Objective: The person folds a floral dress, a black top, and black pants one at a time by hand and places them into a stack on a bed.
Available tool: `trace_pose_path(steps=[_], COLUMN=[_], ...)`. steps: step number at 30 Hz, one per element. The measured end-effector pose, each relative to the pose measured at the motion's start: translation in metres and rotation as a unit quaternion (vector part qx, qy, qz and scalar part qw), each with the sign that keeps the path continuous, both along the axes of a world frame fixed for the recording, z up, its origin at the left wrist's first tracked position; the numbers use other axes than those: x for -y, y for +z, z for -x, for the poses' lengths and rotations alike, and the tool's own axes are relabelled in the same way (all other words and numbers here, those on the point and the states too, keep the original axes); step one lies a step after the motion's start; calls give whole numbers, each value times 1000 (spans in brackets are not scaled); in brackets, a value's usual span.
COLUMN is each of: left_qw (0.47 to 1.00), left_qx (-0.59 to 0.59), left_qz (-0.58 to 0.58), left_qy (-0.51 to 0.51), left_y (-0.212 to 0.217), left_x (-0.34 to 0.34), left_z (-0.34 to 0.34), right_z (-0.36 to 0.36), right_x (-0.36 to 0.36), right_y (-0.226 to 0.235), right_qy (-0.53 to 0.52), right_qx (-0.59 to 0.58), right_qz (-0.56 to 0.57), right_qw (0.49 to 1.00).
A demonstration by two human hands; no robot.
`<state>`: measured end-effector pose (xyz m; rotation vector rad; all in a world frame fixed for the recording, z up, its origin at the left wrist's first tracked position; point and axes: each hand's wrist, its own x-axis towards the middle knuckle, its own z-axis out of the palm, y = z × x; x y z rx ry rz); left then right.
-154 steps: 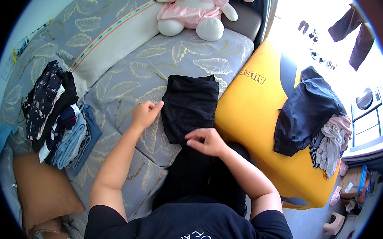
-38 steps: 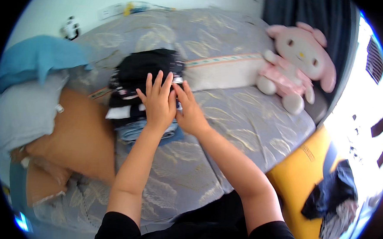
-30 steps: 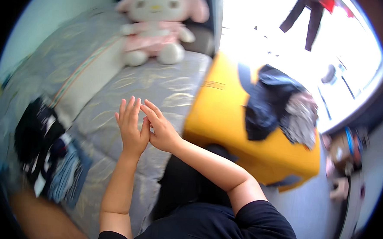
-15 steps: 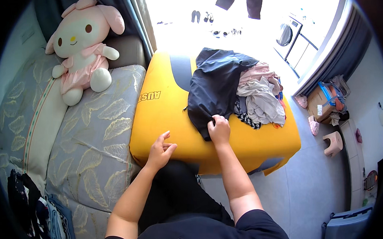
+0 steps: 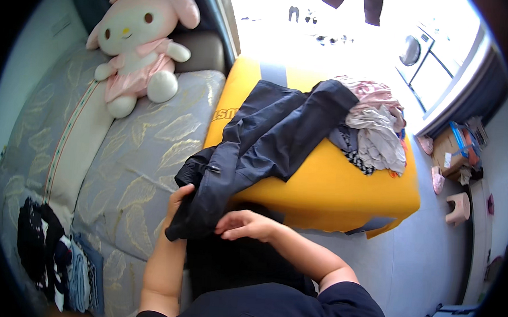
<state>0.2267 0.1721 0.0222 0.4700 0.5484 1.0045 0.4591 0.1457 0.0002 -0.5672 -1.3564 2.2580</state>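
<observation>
The long black smooth-fabric garment [image 5: 257, 147] slants off the yellow cloth-covered block's [image 5: 332, 194] near-left corner, clamped by the left hand [image 5: 177, 201]; the right hand's [image 5: 243, 224] fingers hang parted, contact unclear.

The yellow cover [image 5: 332, 197] bears a dark garment [image 5: 266, 139], partly, and crumpled clothes [image 5: 376, 133].

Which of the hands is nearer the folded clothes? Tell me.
Left: the left hand is right of the folded clothes, touching the dark garment; the right hand is farther right.
</observation>
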Motion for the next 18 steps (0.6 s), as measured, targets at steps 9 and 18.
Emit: trace_pose_path(steps=[9,18], left_qw=[482,885], left_qx=[-704,-209], left_qz=[-519,-114], left_qy=[-61,400], left_y=[80,66], left_x=[55,57], left_z=[9,100], right_z=[16,-31], right_x=[-72,-57], right_y=[45,40], right_qy=[-405,-517], right_qx=[232,-294], right_qz=[-58,96], right_qw=[882,798])
